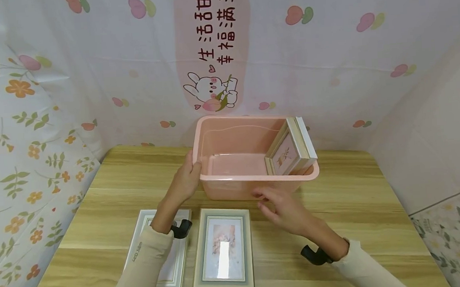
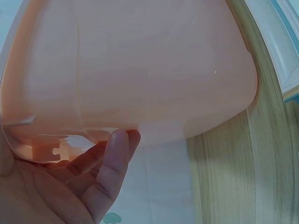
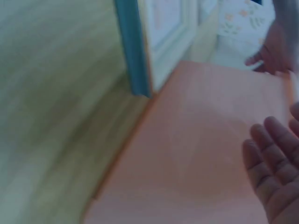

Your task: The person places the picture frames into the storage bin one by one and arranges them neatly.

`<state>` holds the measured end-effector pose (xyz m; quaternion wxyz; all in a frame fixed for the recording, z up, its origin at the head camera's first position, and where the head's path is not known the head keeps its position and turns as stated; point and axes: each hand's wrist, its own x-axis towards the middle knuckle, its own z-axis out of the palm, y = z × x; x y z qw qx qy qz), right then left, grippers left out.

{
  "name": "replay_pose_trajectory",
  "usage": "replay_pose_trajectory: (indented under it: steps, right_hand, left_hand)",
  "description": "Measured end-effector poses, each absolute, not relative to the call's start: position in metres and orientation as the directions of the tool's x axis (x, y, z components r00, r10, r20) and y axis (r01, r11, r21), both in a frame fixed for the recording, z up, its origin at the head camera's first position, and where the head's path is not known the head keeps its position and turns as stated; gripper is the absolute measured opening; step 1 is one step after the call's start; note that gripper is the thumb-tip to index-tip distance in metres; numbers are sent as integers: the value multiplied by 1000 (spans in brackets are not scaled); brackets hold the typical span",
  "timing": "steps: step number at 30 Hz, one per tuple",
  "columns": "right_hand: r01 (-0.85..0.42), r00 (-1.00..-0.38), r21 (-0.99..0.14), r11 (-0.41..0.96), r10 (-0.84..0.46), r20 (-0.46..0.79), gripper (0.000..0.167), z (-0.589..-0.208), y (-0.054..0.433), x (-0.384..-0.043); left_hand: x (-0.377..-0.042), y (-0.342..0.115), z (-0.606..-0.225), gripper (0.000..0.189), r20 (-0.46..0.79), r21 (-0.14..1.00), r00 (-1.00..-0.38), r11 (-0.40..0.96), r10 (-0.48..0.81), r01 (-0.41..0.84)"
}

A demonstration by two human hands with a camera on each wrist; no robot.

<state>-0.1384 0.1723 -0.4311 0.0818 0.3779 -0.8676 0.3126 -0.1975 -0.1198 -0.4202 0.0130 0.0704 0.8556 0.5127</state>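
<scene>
A pink plastic storage bin point(image 1: 239, 187) stands on the table. My left hand point(image 1: 186, 177) grips its left rim; in the left wrist view the fingers point(image 2: 114, 154) curl round the edge by the bin's end wall point(image 2: 154, 70). My right hand point(image 1: 284, 208) is in front of the bin's front wall, fingers loosely bent and holding nothing. From the right wrist, its fingers point(image 3: 273, 154) look extended beside the pink wall point(image 3: 187, 140). Inside the bin, picture frames point(image 1: 288, 155) lean together against the right end, the nearest showing a floral print.
A cream-green picture frame point(image 1: 221, 215) lies flat in front of the bin, glare on its glass. Left of it, a white picture frame point(image 1: 175, 272) is partly hidden under my left forearm. A printed cloth point(image 1: 129, 79) hangs close behind the wooden table point(image 1: 329, 190).
</scene>
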Motion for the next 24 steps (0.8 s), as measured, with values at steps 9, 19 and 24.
replay_pose_trajectory:
  steps: [9, 19, 24]
  right_hand:
    - [-573, -722, -563, 596, -692, 2, 50, -464, 162, -144]
    - [-556, -734, -539, 633, -678, -40, 52, -486, 141, -149]
    - [-541, -770, -524, 657, -638, -5, 50, -493, 131, -149]
  left_hand:
    - [-198, -120, -419, 54, 45, 872, -990, 477, 133, 104]
    - [-198, -119, -419, 55, 35, 876, -990, 473, 138, 97]
    - [-198, -119, -418, 53, 35, 868, -991, 487, 132, 95]
